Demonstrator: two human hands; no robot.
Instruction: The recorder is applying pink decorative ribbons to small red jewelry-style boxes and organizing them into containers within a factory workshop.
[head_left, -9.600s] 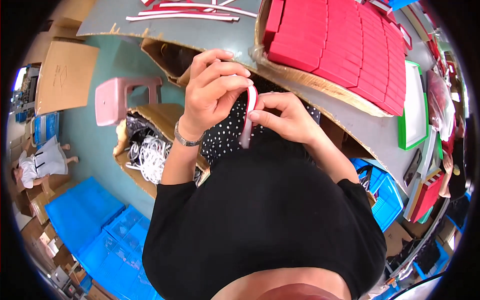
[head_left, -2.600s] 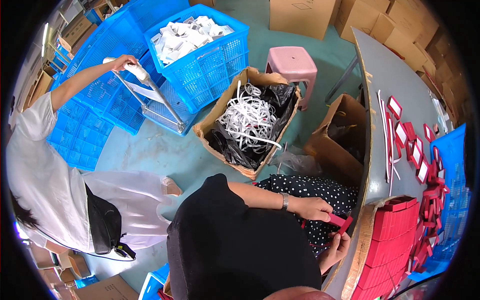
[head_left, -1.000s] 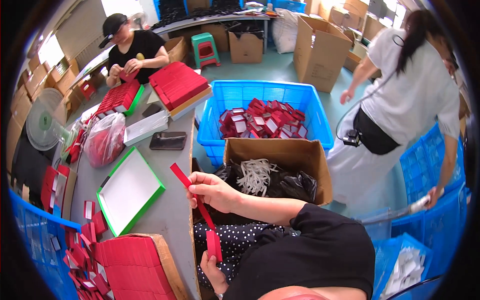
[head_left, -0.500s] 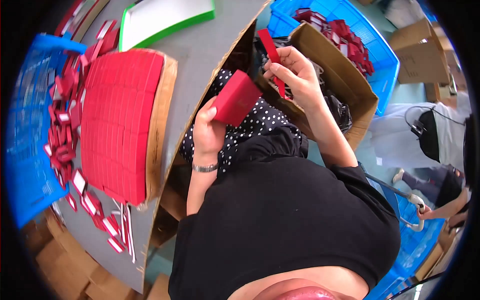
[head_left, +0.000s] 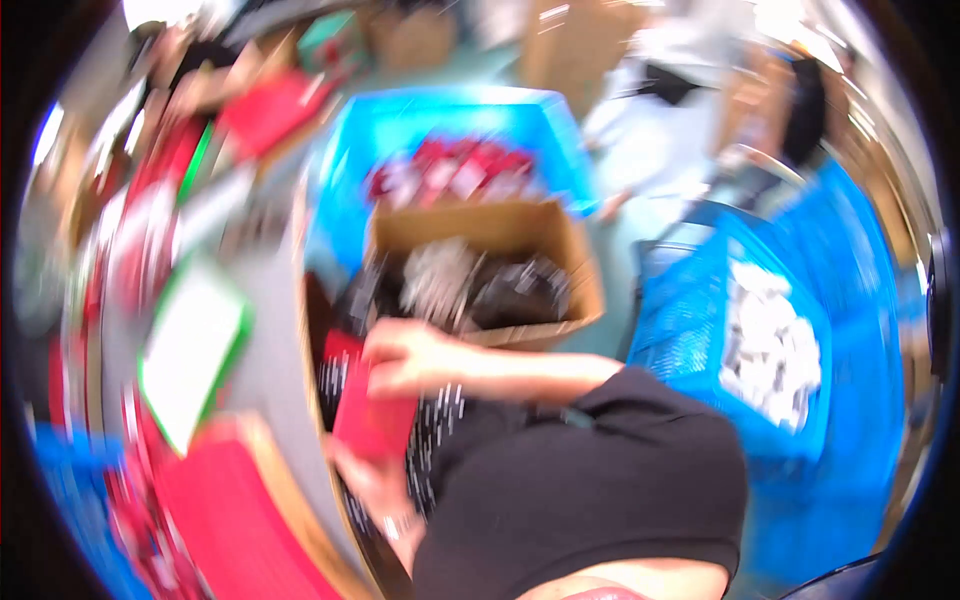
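Note:
The picture is smeared by motion. My left hand (head_left: 375,485) grips a small red box (head_left: 372,412) from below, in front of my lap. Over the top of the box is my right hand (head_left: 408,358), its fingers bent and close to the box. A red strip (head_left: 341,346) shows at those fingertips, lying near the box's upper end. Blur hides whether the strip touches the box. Just beyond my hands stands an open cardboard carton (head_left: 585,270) holding black plastic and pale tangled material.
Behind the carton is a blue crate (head_left: 350,130) with red and white pieces. White pieces fill another blue crate (head_left: 660,340) at right. On the grey table (head_left: 275,345) at left lie a green-rimmed white tray (head_left: 195,345) and a block of red boxes (head_left: 235,500). People stand farther off.
The whole view has swung to the right and blurred. My right hand has come in from beside the box to over it, bringing the red strip close. The box stays in my left hand.

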